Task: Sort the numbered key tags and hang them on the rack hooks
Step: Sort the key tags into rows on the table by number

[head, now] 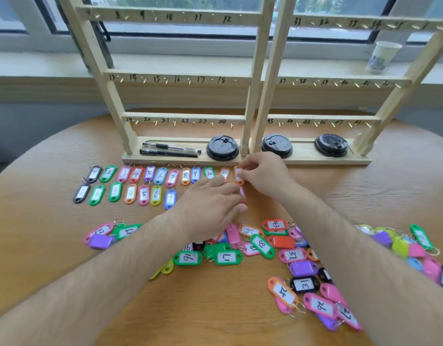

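Tags (149,174) lie on the desk (53,245) in two sorted rows; at the 3 o'clock end of the upper row (185,175) we see the right hand (264,174) pinching an orange tag (238,176) between thumb and curled fingers. Just toward 6 o'clock of it, the left hand (210,207) rests palm down, fingers nearly straight and holding nothing, their tips against a pink tag (242,193) past the lower row (130,194). Nearer us, at 6 o'clock, a loose pile of tags (262,245) spreads under both forearms (110,275). At 12 o'clock stand two wooden racks (180,118) with numbered hooks (156,122); pens (170,149) and black lids (223,148) lie on their bases.
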